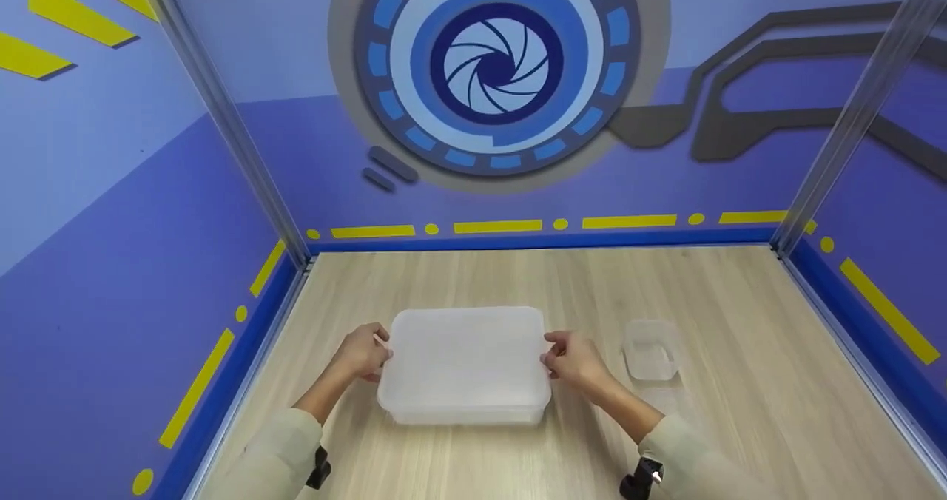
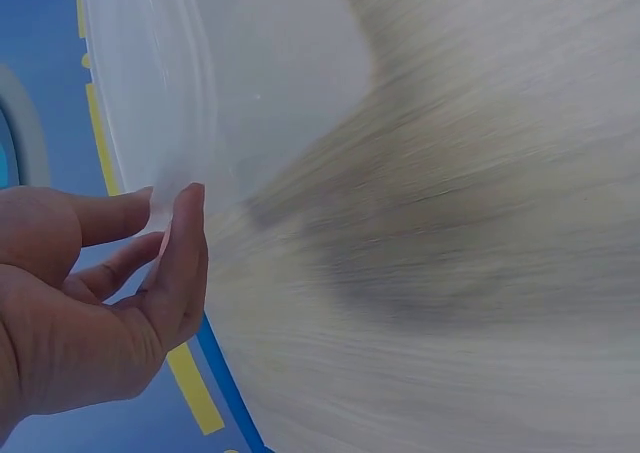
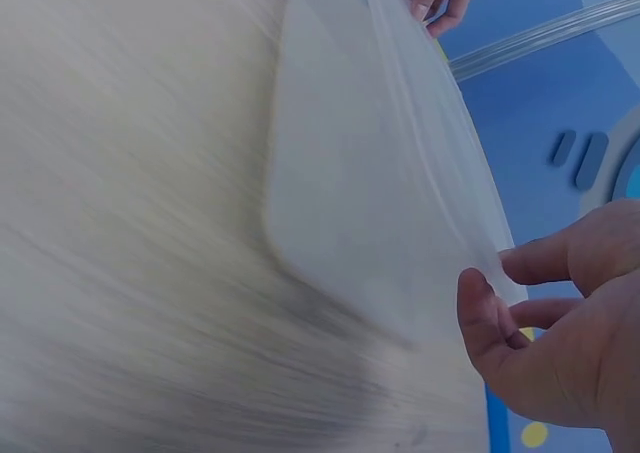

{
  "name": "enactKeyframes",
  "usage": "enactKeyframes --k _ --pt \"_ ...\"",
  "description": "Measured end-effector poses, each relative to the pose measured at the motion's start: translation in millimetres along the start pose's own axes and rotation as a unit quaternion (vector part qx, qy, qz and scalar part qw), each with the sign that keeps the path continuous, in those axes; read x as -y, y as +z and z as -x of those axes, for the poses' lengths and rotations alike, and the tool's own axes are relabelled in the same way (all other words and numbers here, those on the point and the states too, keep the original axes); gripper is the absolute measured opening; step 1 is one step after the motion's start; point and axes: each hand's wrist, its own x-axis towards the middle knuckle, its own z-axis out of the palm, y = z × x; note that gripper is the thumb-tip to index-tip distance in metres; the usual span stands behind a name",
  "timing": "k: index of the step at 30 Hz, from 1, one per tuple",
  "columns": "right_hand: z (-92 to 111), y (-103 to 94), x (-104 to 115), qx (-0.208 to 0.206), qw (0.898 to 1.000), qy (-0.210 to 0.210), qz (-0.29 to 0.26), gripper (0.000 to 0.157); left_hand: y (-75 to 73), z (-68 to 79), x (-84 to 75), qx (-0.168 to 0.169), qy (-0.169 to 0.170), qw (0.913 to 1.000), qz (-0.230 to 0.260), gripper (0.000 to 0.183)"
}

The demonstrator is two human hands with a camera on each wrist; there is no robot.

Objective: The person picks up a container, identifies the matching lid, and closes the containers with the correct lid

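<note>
A large translucent plastic food container (image 1: 466, 416) with a whitish lid (image 1: 466, 356) is in the middle of the head view, over the wooden table. My left hand (image 1: 362, 352) pinches the rim at its left side, thumb above and fingers curled beneath. On the opposite side, my right hand (image 1: 578, 361) pinches the rim in the same manner. The left wrist view shows the container's wall (image 2: 270, 83) beyond the left fingertips. In the right wrist view, the container's wall (image 3: 340, 173) has a shadow beside it; whether its base touches the table I cannot tell.
A small clear square container (image 1: 634, 352) stands to the right of my right hand. Just in front of it lies a faint transparent patch, too indistinct to identify. Blue-purple panels (image 1: 281, 152) and metal posts (image 1: 244, 137) bound the wooden table (image 1: 473, 278) at its back and sides.
</note>
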Motion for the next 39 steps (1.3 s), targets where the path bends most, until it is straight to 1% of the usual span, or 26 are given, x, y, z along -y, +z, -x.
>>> enactKeyframes --k 4,8,12,18,24,27,33,36,39 --pt "1 -0.7 -3 0.01 0.999 -0.022 0.026 0.042 2.8 -1.4 0.7 0.0 0.007 1.0 -0.002 0.027" --pt "1 0.7 -4 0.024 0.999 -0.028 0.025 0.043 3.5 -1.7 3.1 -0.003 0.012 0.9999 -0.001 0.027" --pt "1 3.4 -6 0.034 0.999 -0.029 0.019 0.045 3.3 -1.6 5.6 -0.011 0.008 0.9999 0.001 0.027" --pt "1 0.5 -8 0.031 0.999 -0.025 0.037 0.046 4.5 -3.0 3.5 -0.007 0.007 0.9999 0.012 0.025" --pt "2 -2.6 -11 0.041 0.997 -0.044 0.048 0.046 4.9 -1.8 2.8 -0.011 0.004 0.9998 0.017 0.024" --pt "2 -2.7 -13 0.035 0.996 -0.052 0.055 0.046 6.1 -3.3 3.9 -0.012 0.005 0.9998 0.017 0.023" --pt "2 1.4 -18 0.021 0.991 -0.086 0.101 0.044 7.4 -3.9 4.9 -0.021 0.004 0.9997 0.011 0.02" --pt "3 1.5 -20 0.019 0.989 -0.093 0.118 0.044 8.1 -3.3 3.1 -0.027 -0.002 0.9996 0.004 0.02" --pt "5 -1.2 -21 0.027 0.988 -0.092 0.12 0.045 8.7 -3.2 0.4 -0.037 -0.004 0.9993 0.002 0.022"
